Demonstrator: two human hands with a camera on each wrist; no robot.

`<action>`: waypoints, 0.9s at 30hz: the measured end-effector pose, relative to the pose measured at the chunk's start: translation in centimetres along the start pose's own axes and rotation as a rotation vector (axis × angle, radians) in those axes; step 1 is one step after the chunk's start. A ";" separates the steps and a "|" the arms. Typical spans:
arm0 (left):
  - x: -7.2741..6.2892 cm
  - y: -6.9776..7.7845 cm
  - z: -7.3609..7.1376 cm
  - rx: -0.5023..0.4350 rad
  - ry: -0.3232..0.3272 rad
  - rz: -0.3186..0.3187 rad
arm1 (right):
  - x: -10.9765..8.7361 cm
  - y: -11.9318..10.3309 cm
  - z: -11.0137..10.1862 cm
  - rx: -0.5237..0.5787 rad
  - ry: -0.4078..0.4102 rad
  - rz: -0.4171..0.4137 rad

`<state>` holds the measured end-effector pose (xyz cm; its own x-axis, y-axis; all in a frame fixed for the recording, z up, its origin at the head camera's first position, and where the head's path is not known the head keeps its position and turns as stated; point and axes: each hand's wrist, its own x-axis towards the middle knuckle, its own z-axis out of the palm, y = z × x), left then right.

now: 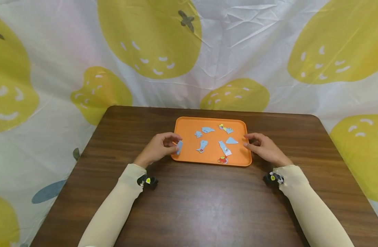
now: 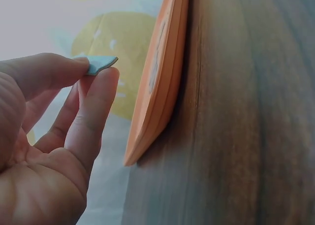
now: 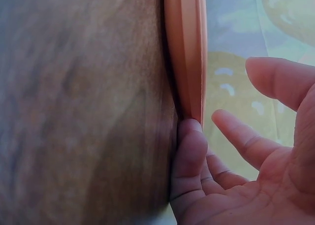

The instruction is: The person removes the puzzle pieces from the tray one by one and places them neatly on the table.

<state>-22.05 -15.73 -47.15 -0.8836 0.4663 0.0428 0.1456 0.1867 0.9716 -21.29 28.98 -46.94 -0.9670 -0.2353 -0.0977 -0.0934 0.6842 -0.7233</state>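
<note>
My left hand [image 1: 159, 148] is over the left edge of an orange tray [image 1: 189, 156]. Between its thumb and index finger it pinches a thin, flat light-blue puzzle piece [image 2: 101, 64], held above the tray rim in the left wrist view. My right hand [image 1: 264, 148] is at the tray's right edge, thumb and index finger apart with nothing between them. In the right wrist view its little finger [image 3: 192, 146] touches the tray's outer side. Several irregular light-blue pieces lie on the tray, among them a triangular one [image 1: 231, 140] and a long one [image 1: 223, 148].
A red-and-yellow piece [image 1: 222, 160] lies near the tray's front rim, and a piece with yellow [image 1: 226, 128] near the back. The tray rests on a dark wooden table [image 1: 207, 206]. Behind the table hangs a fruit-patterned curtain [image 1: 219, 51].
</note>
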 end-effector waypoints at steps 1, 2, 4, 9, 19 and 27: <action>-0.1 0.0 0.0 0.003 0.002 0.000 | 0.0 0.1 0.0 0.000 -0.002 0.003; -0.2 0.0 0.0 0.002 0.003 -0.002 | -0.1 0.1 0.0 -0.003 -0.004 0.004; -0.5 0.0 0.0 0.003 0.008 -0.010 | -0.1 0.2 0.0 -0.004 -0.009 0.004; -1.5 0.0 -0.1 -0.025 0.005 -0.042 | -0.1 0.2 -0.2 0.017 -0.019 0.005; -4.1 0.1 0.0 -0.115 -0.106 -0.168 | 0.1 0.5 -0.2 0.047 -0.021 -0.021; -6.0 -0.2 0.1 -0.131 -0.131 -0.239 | 0.2 0.9 -0.3 0.056 -0.034 -0.022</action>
<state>-16.74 -18.46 -47.62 -0.8196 0.5318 -0.2132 -0.1259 0.1958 0.9725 -21.63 29.74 -47.38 -0.9561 -0.2739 -0.1045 -0.0997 0.6391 -0.7627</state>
